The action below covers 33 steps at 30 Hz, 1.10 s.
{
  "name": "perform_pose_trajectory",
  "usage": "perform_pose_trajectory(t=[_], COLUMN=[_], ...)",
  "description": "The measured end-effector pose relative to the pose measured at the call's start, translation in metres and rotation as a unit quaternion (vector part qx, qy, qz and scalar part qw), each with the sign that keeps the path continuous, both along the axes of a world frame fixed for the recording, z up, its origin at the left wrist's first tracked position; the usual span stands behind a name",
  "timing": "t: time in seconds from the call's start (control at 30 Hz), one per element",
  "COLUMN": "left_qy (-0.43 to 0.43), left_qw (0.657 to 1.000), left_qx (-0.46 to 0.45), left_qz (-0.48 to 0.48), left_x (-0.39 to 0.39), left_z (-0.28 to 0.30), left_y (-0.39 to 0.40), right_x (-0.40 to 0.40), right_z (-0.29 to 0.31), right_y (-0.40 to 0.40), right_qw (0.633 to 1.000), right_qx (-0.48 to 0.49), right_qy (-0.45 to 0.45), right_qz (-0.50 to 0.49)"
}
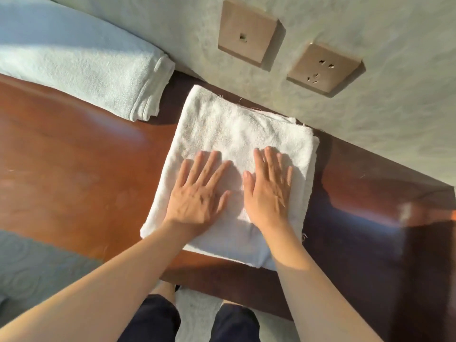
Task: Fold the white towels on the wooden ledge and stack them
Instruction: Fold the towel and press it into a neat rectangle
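Folded white towel (229,134) lies flat on the wooden ledge (74,149), against the wall. Left hand (197,193) and right hand (269,191) press on it side by side, fingers (212,161) straight and spread. Another folded towel (81,65) sits left of it; two wall sockets (323,67) above.

A pale grey-green wall (370,99) with a rough, mottled plaster finish fills the upper right; two square bronze-toned plates are fixed to it, a switch plate (246,33) with one small opening and a socket (323,67) lower and to its right; warm, low sunlight falls across the wall and casts a shadow beside each plate; below, at the bottom edge, a pale floor (197,314) shows; at the lower left lies a grey-blue patterned surface (37,272).
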State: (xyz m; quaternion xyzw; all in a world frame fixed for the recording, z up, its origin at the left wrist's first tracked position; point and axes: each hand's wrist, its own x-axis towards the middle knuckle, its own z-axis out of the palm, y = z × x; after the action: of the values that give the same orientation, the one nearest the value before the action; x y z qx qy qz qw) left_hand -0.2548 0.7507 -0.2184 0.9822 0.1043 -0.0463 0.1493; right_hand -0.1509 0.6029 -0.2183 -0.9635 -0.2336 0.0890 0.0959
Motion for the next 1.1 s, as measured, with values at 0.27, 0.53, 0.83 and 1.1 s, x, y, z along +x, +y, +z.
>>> perform_pose_trajectory(t=[0.27,0.53,0.83,1.1], left_qy=[0.011,0.030,0.031,0.026], left_qw=[1.000,0.999,0.999,0.999], left_qx=[0.016,0.017,0.014,-0.010], left_qz=[0.013,0.006,-0.003,-0.023], left_x=[-0.005,-0.003,-0.003,-0.003], left_z=[-0.013,-0.011,-0.016,-0.014], left_y=[-0.003,-0.003,0.000,0.004], right_x=[0.088,0.006,-0.062,-0.064], right_z=[-0.016,-0.009,-0.001,0.002], right_y=[-0.020,-0.012,-0.024,-0.038], right_qw=[0.998,0.998,0.998,0.991], right_qx=[-0.053,-0.027,0.019,-0.070], right_qy=[-0.019,-0.002,-0.024,0.006], right_qz=[-0.005,0.056,0.050,-0.112])
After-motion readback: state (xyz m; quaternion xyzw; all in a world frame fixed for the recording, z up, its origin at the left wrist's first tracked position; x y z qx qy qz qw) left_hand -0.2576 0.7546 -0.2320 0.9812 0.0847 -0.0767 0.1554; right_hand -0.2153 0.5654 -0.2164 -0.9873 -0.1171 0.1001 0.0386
